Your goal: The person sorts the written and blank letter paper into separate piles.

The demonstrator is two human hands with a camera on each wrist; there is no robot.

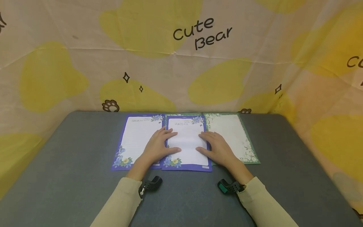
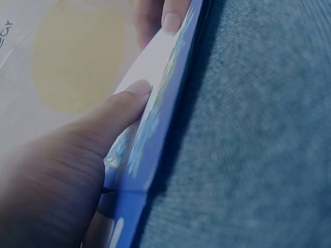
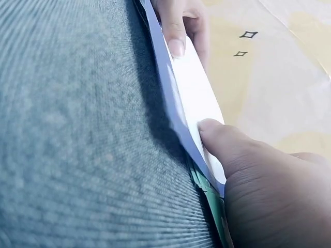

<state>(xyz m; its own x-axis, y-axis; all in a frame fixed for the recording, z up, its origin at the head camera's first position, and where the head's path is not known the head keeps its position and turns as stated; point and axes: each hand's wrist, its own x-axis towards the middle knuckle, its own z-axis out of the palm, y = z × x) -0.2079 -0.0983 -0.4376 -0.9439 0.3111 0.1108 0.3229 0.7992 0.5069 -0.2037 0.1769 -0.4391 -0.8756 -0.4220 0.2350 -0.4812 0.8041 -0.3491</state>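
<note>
A purple-bordered sheet of writing paper (image 1: 188, 142) with blue flowers lies in the middle, overlapping the sheets beside it. My left hand (image 1: 159, 142) rests on its left side, thumb and fingers spread and fairly straight. On the right side my right hand (image 1: 216, 146) lies in the same way, its thumb pointing inward. In the left wrist view the left thumb (image 2: 121, 111) touches the top of the paper near its lower border. The right thumb (image 3: 227, 139) touches the white face in the right wrist view. Most fingertips are hidden in both wrist views.
Another purple-bordered sheet (image 1: 136, 135) lies at the left, partly under the left hand. A green-bordered floral sheet (image 1: 227, 132) lies at the right. The dark grey table (image 1: 71, 176) meets a yellow-patterned cloth (image 1: 158, 72) behind.
</note>
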